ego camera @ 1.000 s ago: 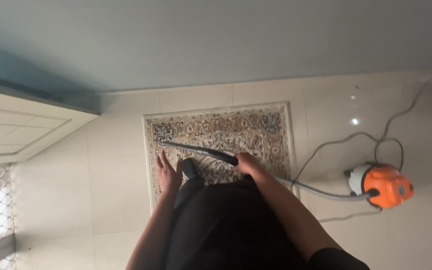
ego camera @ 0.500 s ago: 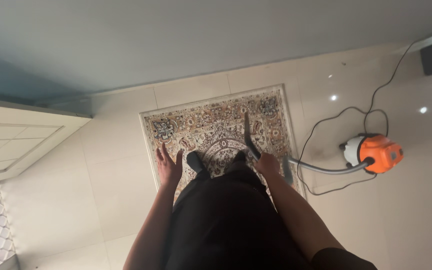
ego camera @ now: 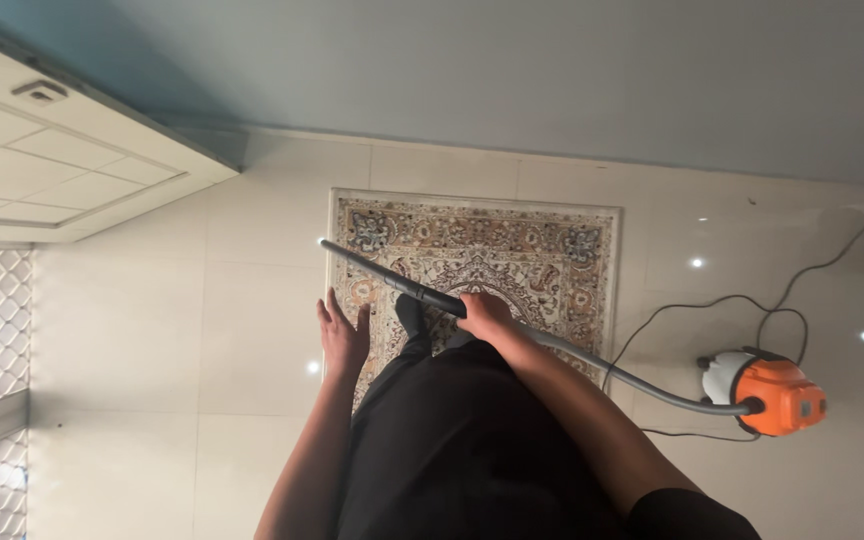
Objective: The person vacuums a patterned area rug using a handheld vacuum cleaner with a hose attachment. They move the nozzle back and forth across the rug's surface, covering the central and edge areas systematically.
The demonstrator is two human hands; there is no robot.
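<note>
Both hands working over the rug: right hand point(ego camera: 485, 313) is closing around the vacuum wand point(ego camera: 392, 280), left hand point(ego camera: 342, 335) is hanging spread and holding nothing.

I am standing on the patterned rug point(ego camera: 512, 250), dark socked foot point(ego camera: 410, 312) planted on its near half, and the wand is slanting up and left so its tip is sitting at the rug's far left corner, right at the edge by the tile floor point(ego camera: 152, 330). Judging progress: no visible difference between cleaned and uncleaned pile, so I cannot tell how much is done; the far right part is lying well away from the tip. Grey hose point(ego camera: 632, 380) is trailing right to the orange canister point(ego camera: 777, 392) on the tiles, its cord point(ego camera: 752, 300) looping beside it, a tangle risk. White door point(ego camera: 62, 170) standing open at left.
</note>
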